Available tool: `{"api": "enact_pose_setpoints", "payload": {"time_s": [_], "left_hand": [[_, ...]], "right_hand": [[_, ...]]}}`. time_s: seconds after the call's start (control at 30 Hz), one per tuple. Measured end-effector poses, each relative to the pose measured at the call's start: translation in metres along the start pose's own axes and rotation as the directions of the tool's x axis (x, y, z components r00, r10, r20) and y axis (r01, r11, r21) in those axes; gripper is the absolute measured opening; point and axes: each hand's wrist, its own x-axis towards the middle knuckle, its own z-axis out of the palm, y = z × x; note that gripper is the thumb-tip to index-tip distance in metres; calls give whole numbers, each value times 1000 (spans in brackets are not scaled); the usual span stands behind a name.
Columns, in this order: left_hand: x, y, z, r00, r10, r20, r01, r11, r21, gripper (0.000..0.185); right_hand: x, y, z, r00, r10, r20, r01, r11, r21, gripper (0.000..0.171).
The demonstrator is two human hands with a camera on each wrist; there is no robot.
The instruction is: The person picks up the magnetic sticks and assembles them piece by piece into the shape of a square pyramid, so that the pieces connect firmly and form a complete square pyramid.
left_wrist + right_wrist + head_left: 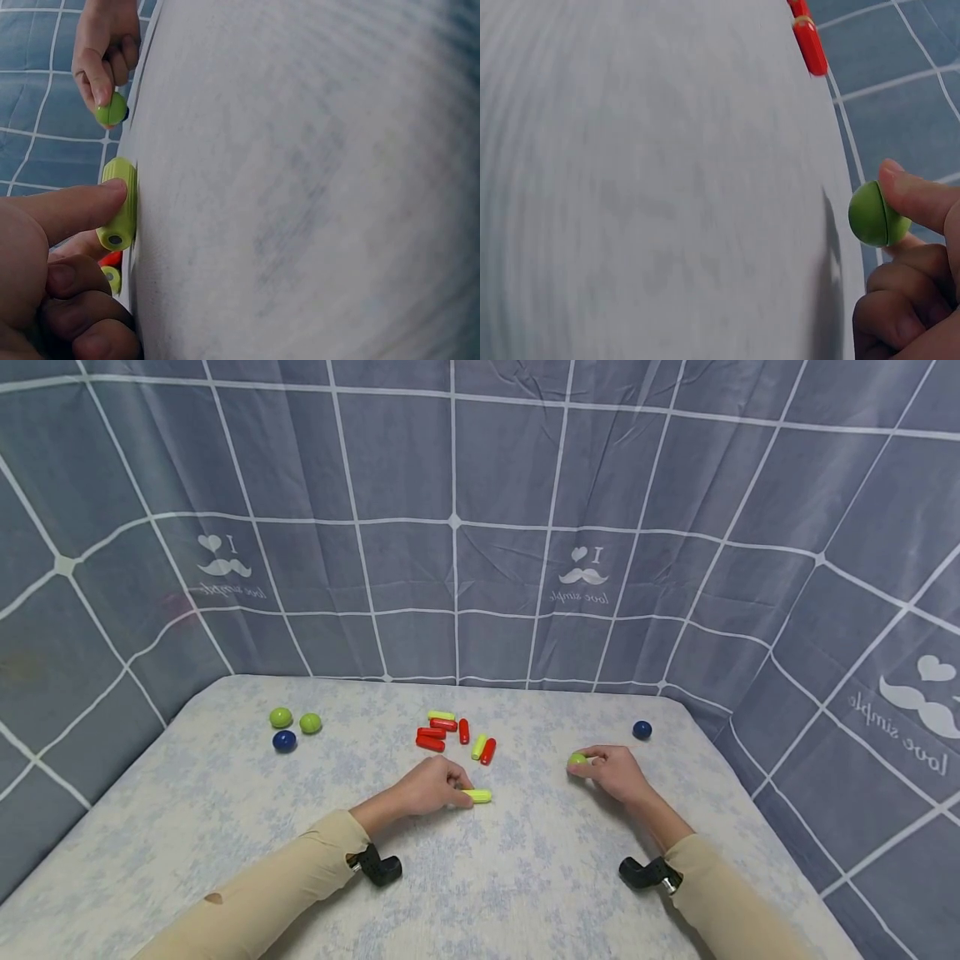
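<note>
My left hand (431,787) pinches a ribbed yellow-green cylinder (478,796) between thumb and forefinger, close over the tabletop. In the left wrist view, this cylinder (118,210) shows a dark round spot on its end. Farther right, my right hand (613,774) holds a small green ball (577,759) between thumb and fingertips. A seam runs round that ball (870,214) in the right wrist view, and a shadow falls on the cloth beside it. Ahead of the left hand lie several red cylinders (431,743) and two more yellow-green cylinders, one (478,746) nearer and one (441,716) behind.
At the table's left lie two green balls (281,717) and a dark blue ball (284,742). Another blue ball (642,730) sits at the back right. A patterned cloth covers the table (540,877). Grey-blue curtains (495,568) with white lines hang behind and at both sides.
</note>
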Motion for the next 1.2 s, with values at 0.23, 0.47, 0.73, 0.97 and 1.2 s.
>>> {"api": "enact_pose_setpoints", "payload": {"time_s": [0.23,0.47,0.73,0.97,1.2], "left_hand": [[-1,1,0,1000,5,-3,-5,1000,-2,5],[-1,1,0,1000,7,4,-7,1000,-11,5],[-2,0,0,1000,19,-4,-19,1000,-9,5],[-4,2,0,1000,11,4,-11,1000,-18,5],[-3,3,-1,1000,13,14,-13,1000,-26,5]], "right_hand": [[-3,-12,15,998,10,63,-13,999,40,47],[-6,-21,27,995,-23,97,19,999,44,41],[-6,-26,43,988,-37,148,30,998,52,34],[-6,-32,55,981,-57,187,55,998,14,34],[-8,-42,65,970,-80,231,77,997,22,37]]}}
